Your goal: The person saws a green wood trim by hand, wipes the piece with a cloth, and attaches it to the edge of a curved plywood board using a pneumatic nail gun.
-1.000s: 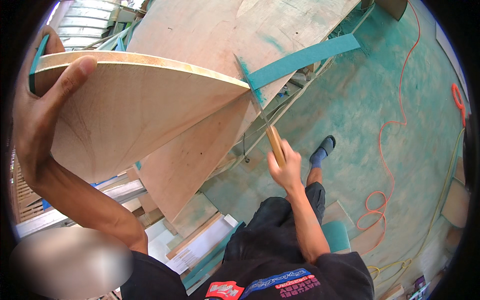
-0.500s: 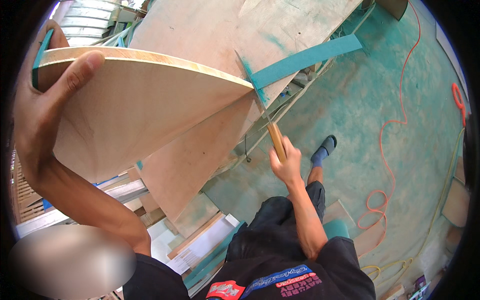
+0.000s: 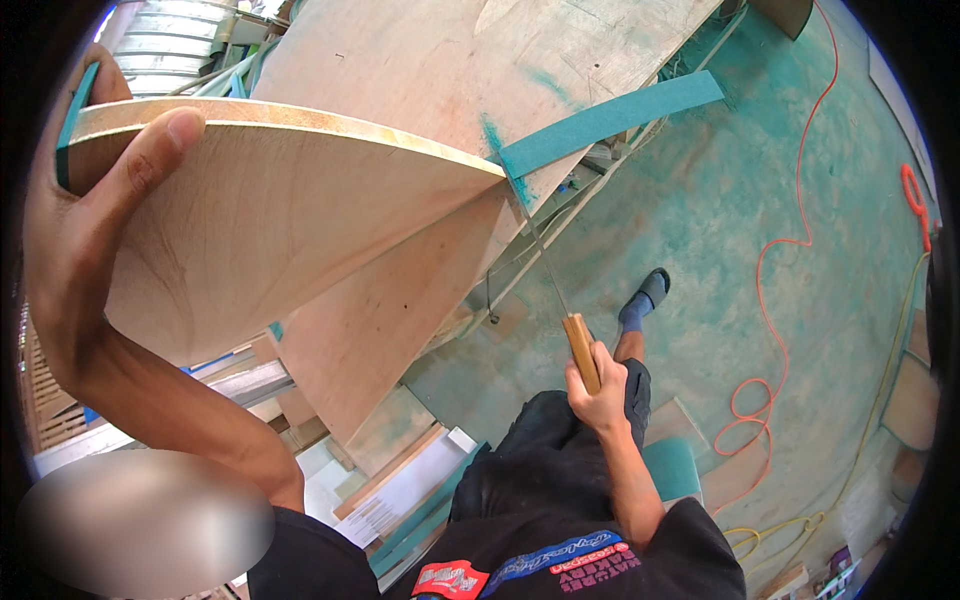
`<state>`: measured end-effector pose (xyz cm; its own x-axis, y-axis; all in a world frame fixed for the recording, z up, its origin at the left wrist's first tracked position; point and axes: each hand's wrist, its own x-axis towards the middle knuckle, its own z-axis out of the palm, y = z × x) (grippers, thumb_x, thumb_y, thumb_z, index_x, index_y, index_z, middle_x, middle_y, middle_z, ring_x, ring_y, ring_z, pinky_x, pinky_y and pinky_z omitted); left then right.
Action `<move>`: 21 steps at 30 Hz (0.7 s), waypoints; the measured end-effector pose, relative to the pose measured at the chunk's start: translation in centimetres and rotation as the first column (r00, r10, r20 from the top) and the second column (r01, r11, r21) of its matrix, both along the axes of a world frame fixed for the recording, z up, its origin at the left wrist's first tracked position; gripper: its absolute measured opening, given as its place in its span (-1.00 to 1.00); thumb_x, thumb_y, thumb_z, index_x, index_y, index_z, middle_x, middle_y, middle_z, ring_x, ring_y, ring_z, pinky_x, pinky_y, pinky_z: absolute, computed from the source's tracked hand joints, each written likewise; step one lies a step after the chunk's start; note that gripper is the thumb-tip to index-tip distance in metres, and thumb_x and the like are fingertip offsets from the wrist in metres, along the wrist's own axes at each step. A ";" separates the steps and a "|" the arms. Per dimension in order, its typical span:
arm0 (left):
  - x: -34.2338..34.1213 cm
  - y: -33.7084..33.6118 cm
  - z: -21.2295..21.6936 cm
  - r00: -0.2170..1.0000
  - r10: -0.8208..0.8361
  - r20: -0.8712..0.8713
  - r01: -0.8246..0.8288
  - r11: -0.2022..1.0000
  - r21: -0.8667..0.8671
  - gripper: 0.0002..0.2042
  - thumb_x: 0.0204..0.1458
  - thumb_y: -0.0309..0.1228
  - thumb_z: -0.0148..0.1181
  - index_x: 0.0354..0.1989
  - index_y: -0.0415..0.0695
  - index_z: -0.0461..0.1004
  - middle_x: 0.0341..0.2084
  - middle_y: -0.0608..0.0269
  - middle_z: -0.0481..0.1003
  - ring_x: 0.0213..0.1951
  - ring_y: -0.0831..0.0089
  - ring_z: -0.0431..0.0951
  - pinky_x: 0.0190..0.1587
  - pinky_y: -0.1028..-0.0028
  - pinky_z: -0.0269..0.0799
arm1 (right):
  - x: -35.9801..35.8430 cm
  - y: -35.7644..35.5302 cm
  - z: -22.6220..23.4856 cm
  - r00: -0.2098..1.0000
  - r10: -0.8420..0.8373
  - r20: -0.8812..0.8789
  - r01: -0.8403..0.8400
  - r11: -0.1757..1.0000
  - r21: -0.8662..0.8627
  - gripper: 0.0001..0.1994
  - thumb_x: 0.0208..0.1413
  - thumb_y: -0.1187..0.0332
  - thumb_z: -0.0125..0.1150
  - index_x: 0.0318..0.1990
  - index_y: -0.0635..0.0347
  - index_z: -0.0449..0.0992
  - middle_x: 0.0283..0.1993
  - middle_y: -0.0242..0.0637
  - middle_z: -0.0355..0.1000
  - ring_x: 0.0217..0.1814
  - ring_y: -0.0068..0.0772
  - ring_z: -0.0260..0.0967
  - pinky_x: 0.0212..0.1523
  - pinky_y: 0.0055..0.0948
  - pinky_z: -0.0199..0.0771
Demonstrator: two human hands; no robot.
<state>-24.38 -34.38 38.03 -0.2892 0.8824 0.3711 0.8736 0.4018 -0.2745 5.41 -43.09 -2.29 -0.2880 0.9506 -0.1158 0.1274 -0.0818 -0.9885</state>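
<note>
Left hand wrapped over the curved edge of a lifted plywood panel, thumb on top, right hand fisted around a knife by its wooden handle, thin blade running up from that grip to the panel's corner beside teal tape, orange cable on the floor far right.

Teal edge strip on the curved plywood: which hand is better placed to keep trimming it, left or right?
Right. The right hand already grips the knife by its wooden handle, blade tip at the teal strip by the panel corner. The left hand is busy gripping the curved plywood panel at its far edge.
</note>
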 end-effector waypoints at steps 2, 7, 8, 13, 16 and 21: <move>-0.2 0.2 1.0 0.994 0.112 0.002 -0.111 0.989 -0.094 -0.01 -0.16 0.32 0.41 0.37 -0.13 0.34 0.11 -0.19 0.53 0.09 0.01 0.62 0.21 0.13 0.52 | -0.1 -0.2 0.4 1.000 0.015 0.000 -0.015 1.000 -0.012 -0.86 0.08 0.48 0.27 -0.29 0.29 0.41 -0.56 -0.07 0.31 -0.58 -0.31 0.34 -0.47 -0.37 0.35; 1.3 1.3 0.6 0.986 0.088 0.142 -0.069 0.988 -0.136 0.01 -0.16 0.34 0.39 0.38 -0.10 0.31 0.09 -0.15 0.55 0.11 0.05 0.61 0.22 0.12 0.52 | -4.9 4.7 -2.2 0.999 0.005 0.053 -0.009 0.997 0.076 -0.89 0.05 0.53 0.26 -0.28 0.29 0.46 -0.56 -0.19 0.34 -0.57 -0.39 0.39 -0.46 -0.43 0.37; 1.6 1.4 0.9 0.981 0.103 0.166 -0.076 0.984 -0.160 0.01 -0.16 0.34 0.39 0.39 -0.10 0.31 0.09 -0.15 0.55 0.11 0.06 0.61 0.22 0.12 0.52 | -4.3 4.2 -2.0 0.999 0.004 0.054 -0.008 0.998 0.064 -0.89 0.05 0.53 0.25 -0.28 0.29 0.46 -0.57 -0.18 0.33 -0.58 -0.37 0.38 -0.47 -0.42 0.37; 1.3 1.2 0.6 0.979 0.105 0.174 -0.082 0.988 -0.131 0.01 -0.15 0.33 0.39 0.41 -0.10 0.30 0.13 -0.14 0.53 0.11 0.06 0.61 0.22 0.12 0.52 | -0.1 0.0 0.0 1.000 -0.014 -0.014 0.015 1.000 0.017 -0.87 0.07 0.48 0.25 -0.30 0.27 0.40 -0.55 0.01 0.27 -0.60 -0.16 0.35 -0.49 -0.34 0.34; 1.6 1.2 0.4 0.993 0.020 0.116 -0.013 0.998 -0.061 -0.06 -0.12 0.27 0.42 0.35 -0.13 0.35 0.06 -0.18 0.55 0.01 0.06 0.65 0.13 0.17 0.57 | -4.3 3.9 -1.2 1.000 -0.019 0.014 0.018 0.998 0.062 -0.86 0.08 0.49 0.25 -0.30 0.29 0.39 -0.55 0.00 0.25 -0.59 -0.22 0.34 -0.48 -0.36 0.33; 1.3 0.8 0.9 0.980 0.182 0.080 -0.169 0.975 -0.142 0.01 -0.15 0.35 0.37 0.39 -0.13 0.32 0.12 -0.15 0.54 0.07 0.03 0.63 0.18 0.14 0.54 | -1.9 1.3 -1.8 1.000 0.010 0.017 -0.010 1.000 -0.002 -0.85 0.07 0.50 0.26 -0.29 0.29 0.39 -0.55 0.02 0.27 -0.59 -0.21 0.33 -0.46 -0.33 0.35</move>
